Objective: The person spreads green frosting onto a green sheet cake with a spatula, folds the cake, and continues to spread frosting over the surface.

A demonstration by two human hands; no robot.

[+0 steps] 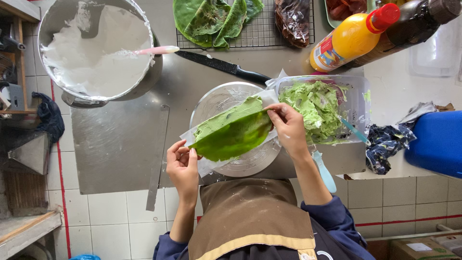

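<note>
Green round crepe (234,137), folded over pale green cream, lies on a white paper sheet (208,166) atop a round metal turntable (250,161) on the steel tabletop (115,144). Right hand (288,126) has its grip pinched on the crepe's upper edge; left hand (182,166) has its fingers curled on the paper's lower corner beside the crepe. Just right stands a clear plastic tub (358,103) of green cream; a black-handled knife (224,66) lies behind.

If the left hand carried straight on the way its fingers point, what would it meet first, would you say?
The left hand points up-frame at the folded green crepe on white paper; it would likely press into that edge first.
</note>
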